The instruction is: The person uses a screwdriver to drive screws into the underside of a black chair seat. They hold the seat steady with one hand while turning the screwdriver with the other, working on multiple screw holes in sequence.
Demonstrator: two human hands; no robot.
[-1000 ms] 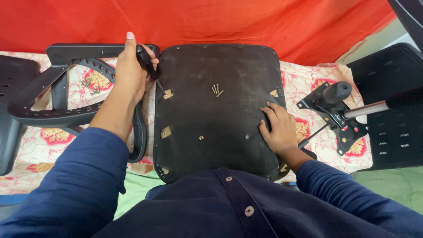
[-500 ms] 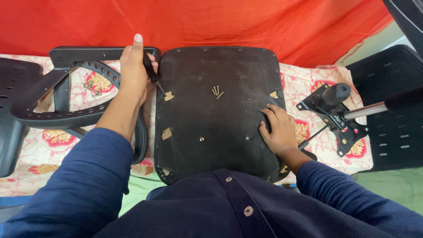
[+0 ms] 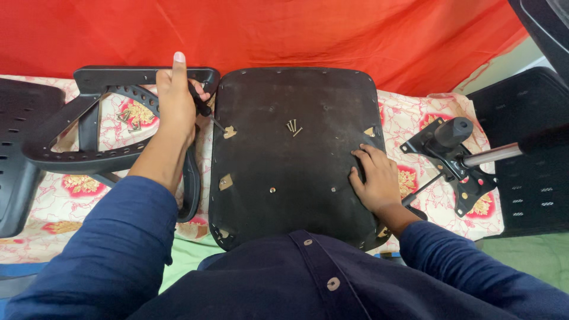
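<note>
No packages, labels, signs or screens in view.
Nothing in the frame, from the upper left corner to the lower right, carries a printed label, a wrapper, a sign or a display of any kind.

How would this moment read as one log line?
left hand: grips screwdriver at seat base | right hand: flat on base | screws: loose

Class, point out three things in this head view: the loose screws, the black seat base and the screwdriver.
loose screws [image 3: 293, 126], head view, middle of the small cluster.
black seat base [image 3: 296, 178], head view, bare centre of its underside.
screwdriver [image 3: 201, 108], head view, black handle beside the left hand [image 3: 175, 101].
</note>
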